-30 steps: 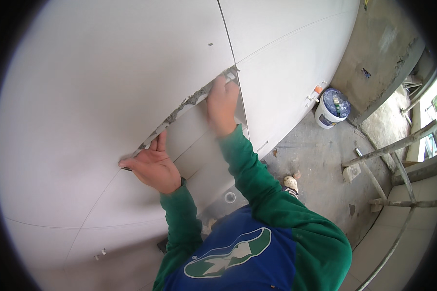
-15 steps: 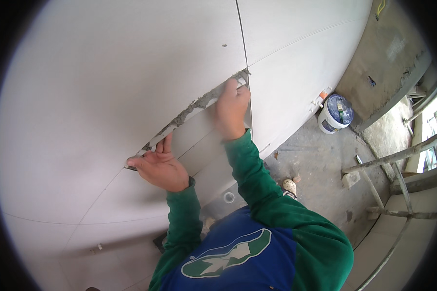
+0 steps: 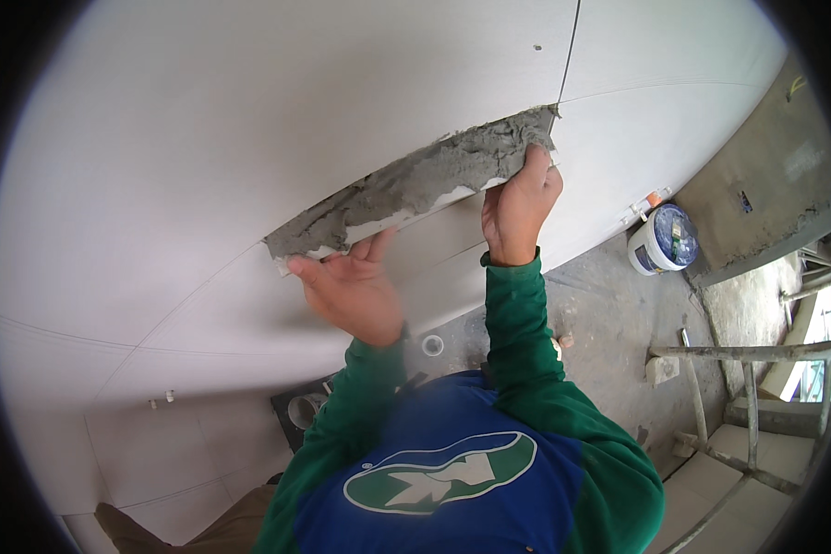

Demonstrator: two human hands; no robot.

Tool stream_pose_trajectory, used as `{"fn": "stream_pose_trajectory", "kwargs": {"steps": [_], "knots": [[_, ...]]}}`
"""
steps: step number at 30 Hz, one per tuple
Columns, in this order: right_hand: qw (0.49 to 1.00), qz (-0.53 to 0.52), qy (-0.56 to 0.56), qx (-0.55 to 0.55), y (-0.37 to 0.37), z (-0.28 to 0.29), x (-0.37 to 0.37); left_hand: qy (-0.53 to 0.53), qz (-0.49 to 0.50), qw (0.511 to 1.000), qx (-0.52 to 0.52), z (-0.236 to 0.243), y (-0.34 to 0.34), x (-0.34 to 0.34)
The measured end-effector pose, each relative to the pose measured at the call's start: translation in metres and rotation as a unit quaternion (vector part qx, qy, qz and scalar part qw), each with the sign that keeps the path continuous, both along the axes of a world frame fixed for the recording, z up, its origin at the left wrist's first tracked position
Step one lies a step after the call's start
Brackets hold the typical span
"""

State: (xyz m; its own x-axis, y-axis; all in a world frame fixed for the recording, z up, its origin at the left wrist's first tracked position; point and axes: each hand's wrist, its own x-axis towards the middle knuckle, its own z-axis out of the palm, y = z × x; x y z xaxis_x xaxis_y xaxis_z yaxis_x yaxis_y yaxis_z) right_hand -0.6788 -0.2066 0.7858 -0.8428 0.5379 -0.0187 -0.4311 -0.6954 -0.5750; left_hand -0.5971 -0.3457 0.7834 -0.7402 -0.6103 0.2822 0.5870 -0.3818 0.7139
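Note:
A long narrow tile strip (image 3: 454, 195), its upper side largely covered in wet grey mortar (image 3: 415, 175), runs slantwise along the white tiled wall (image 3: 203, 120). My left hand (image 3: 353, 291) grips its left end, thumb at the corner and fingers underneath. My right hand (image 3: 523, 205) is closed around the right end, just below a vertical joint. Ragged mortar fills the space between the strip's pale edge and the wall tile above. Where mortar on the strip ends and mortar on the wall begins, I cannot tell. The strip's underside is hidden.
A white bucket with a blue lid (image 3: 663, 240) stands by the wall at right. Metal scaffold bars (image 3: 752, 415) rise at the lower right. A round clear cup (image 3: 432, 345) is on the floor below my hands. A black tray with a pipe-like piece (image 3: 303, 406) lies at lower left.
The band of mortar between strip and wall shows much wider now, the strip's upper edge standing out from the wall. Both hands remain at its ends. The whole view has shifted.

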Motion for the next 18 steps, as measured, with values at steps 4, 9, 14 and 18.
{"fn": "stream_pose_trajectory", "kwargs": {"steps": [4, 9, 14, 18], "knots": [[0.999, 0.011, -0.012, -0.030, 0.002, -0.012, 0.016, 0.042, -0.029, 0.999, 0.006, -0.007, 0.011, 0.019], [0.998, 0.031, -0.039, -0.036, 0.010, -0.032, 0.041, 0.044, -0.061, 0.997, -0.012, -0.027, 0.014, 0.051], [0.996, 0.047, -0.052, -0.053, 0.020, -0.065, 0.062, 0.070, -0.177, 0.981, 0.022, -0.058, -0.019, 0.079], [0.996, 0.003, -0.088, -0.030, 0.029, -0.085, 0.085, -0.050, -0.178, 0.967, 0.175, -0.038, -0.014, 0.100]]}}
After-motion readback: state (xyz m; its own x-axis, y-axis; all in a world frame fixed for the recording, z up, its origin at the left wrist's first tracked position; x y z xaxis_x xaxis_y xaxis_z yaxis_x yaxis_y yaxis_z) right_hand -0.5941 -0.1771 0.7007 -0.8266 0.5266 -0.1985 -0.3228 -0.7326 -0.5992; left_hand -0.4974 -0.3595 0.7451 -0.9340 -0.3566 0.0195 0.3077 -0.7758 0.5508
